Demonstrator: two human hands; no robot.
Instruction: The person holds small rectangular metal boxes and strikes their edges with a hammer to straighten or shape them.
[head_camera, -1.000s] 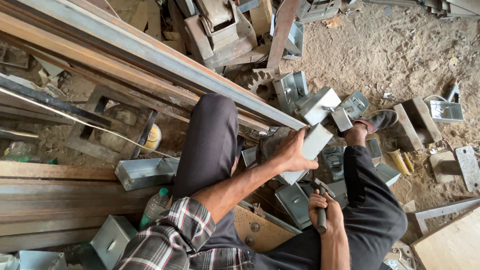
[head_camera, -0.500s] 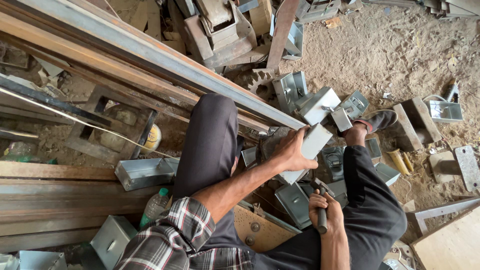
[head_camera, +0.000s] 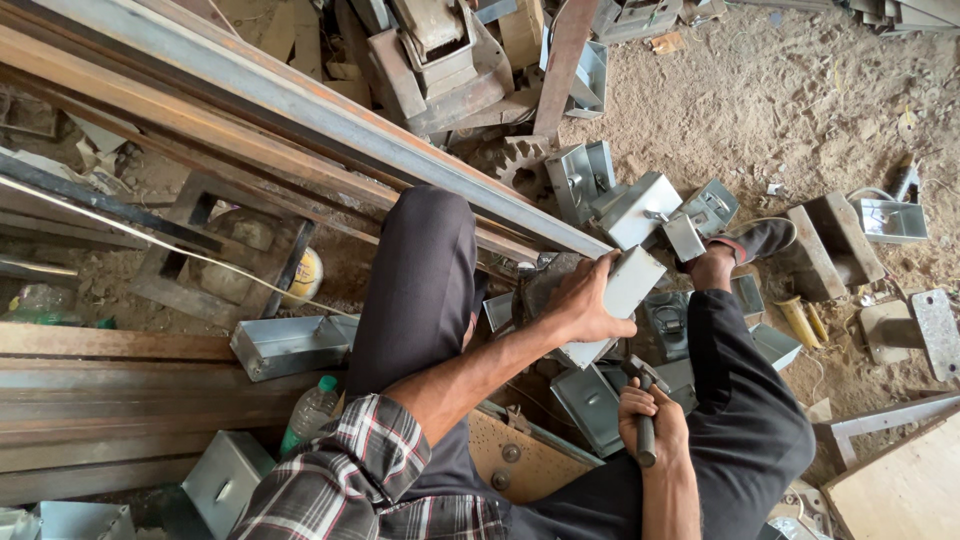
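My left hand (head_camera: 585, 300) clamps one metal box (head_camera: 620, 300); at five o'clock, my right hand (head_camera: 650, 420) is clenched round one hammer (head_camera: 642, 400).

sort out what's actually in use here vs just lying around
In use:
- left hand gripping the grey metal box
- right hand holding the hammer

Lying about:
- green-capped plastic bottle
- open metal tray
- long steel beam
- rusty gear

A matt grey sheet-metal box (head_camera: 622, 300) is gripped by the left hand (head_camera: 583, 300). A dark, apparently metal hammer (head_camera: 642, 410) is held in the right hand (head_camera: 652, 422). Rusty steel beams (head_camera: 250, 110) and rough sandy ground (head_camera: 800, 110) are seen.
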